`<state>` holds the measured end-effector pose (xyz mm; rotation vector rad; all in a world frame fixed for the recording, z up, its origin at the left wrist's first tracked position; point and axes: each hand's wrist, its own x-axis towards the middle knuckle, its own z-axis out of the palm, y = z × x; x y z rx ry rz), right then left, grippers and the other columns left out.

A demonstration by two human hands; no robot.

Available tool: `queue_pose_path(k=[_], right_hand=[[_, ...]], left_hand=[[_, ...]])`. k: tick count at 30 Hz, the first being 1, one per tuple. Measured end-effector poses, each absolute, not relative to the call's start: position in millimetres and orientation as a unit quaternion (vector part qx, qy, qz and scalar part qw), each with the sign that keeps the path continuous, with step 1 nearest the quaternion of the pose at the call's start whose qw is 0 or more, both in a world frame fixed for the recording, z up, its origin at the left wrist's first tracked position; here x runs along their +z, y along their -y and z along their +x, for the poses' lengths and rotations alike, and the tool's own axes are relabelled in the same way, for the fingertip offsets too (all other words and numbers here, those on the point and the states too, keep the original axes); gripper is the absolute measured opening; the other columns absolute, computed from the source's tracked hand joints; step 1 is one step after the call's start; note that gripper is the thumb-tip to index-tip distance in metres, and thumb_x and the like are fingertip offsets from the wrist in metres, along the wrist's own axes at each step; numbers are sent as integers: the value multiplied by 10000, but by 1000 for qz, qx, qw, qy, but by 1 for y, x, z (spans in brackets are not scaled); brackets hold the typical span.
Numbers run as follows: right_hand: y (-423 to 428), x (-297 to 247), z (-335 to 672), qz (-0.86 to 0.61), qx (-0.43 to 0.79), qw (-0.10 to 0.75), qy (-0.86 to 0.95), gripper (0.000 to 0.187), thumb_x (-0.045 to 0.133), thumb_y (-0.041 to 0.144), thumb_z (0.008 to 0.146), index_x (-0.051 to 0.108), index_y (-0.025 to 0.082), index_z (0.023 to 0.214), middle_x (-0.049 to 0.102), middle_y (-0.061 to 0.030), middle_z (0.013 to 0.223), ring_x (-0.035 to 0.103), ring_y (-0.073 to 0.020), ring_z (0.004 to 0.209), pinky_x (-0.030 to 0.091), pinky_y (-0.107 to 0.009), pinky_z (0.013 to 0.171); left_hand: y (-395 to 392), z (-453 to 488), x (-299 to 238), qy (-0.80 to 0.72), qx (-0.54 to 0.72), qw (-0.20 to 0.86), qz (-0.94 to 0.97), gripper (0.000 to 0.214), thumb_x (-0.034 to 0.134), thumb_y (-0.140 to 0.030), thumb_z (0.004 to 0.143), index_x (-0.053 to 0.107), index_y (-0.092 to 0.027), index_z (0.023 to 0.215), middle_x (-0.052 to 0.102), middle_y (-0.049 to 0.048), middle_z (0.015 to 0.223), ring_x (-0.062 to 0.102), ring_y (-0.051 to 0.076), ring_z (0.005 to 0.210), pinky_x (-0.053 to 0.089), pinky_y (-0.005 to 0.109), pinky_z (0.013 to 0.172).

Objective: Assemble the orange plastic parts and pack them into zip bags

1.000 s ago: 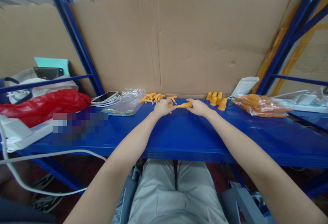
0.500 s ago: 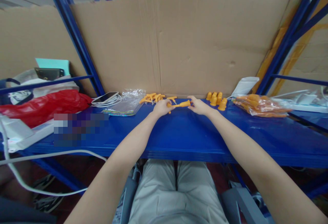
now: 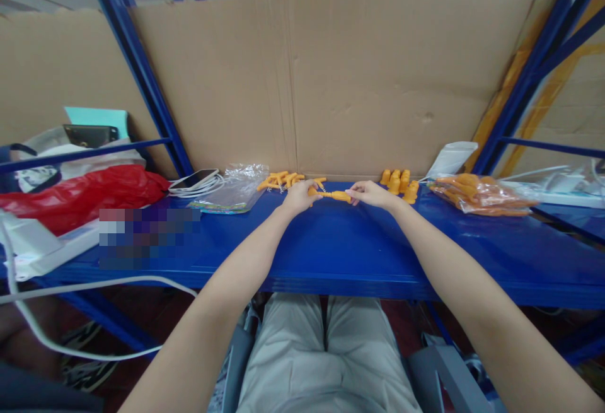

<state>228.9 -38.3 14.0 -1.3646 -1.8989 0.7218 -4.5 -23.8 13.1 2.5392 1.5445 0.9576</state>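
Note:
My left hand (image 3: 299,198) is closed around the orange handle of a corkscrew, most of it covered by my fingers. An orange tapered sleeve (image 3: 341,196) lies in line with the corkscrew, between my hands. The fingers of my right hand (image 3: 371,193) pinch the sleeve's right end. Whether the metal spiral is inside the sleeve cannot be made out. Behind my left hand lies a pile of orange corkscrew pieces (image 3: 278,180) with metal spirals. Several orange sleeves (image 3: 394,184) stand upright just beyond my right hand.
The blue shelf (image 3: 340,249) runs across in front of me, backed by cardboard (image 3: 378,79). To the left are a clear plastic bag (image 3: 231,191), a phone (image 3: 198,178) with a white cable and a red bag (image 3: 94,189). A bag of orange parts (image 3: 479,195) lies right.
My right hand has moved slightly, and its fingers, earlier spread near the sleeve's right end, now pinch it. My left hand stays almost where it was.

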Motion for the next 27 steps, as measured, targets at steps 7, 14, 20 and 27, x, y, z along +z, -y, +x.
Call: queue_pose_path(k=[7, 14, 20, 27], right_hand=[[35, 10, 229, -540, 284, 368, 702, 163, 733, 162, 800, 623, 149, 919, 704, -32, 761, 658, -124, 621, 563, -280, 708], [28, 4, 235, -524, 240, 387, 720, 319, 738, 106, 726, 613, 158, 1014, 683, -56, 998, 660, -116, 702, 565, -282, 719], [33, 8, 230, -531, 244, 400, 706, 298, 745, 128, 743, 617, 157, 1011, 691, -59, 992, 634, -96, 638, 573, -271, 688], [52, 21, 218, -581, 336, 380, 636, 298, 569, 416, 947, 615, 150, 819, 711, -70, 801, 572, -71, 511, 547, -216, 618]], left_hand=[[23, -3, 12, -497, 315, 14, 809, 175, 699, -219, 806, 698, -183, 977, 732, 47, 922, 667, 191, 851, 518, 300, 817], [18, -3, 9, -491, 307, 25, 815, 251, 718, -172, 776, 678, -186, 1023, 724, 53, 978, 665, 198, 923, 524, 314, 865], [17, -4, 9, -500, 302, 32, 811, 268, 715, -171, 774, 672, -179, 1039, 716, 66, 999, 655, 211, 945, 514, 330, 883], [19, -5, 12, -487, 318, 4, 814, 262, 709, -158, 771, 675, -175, 1030, 708, 67, 1017, 652, 218, 982, 504, 330, 908]])
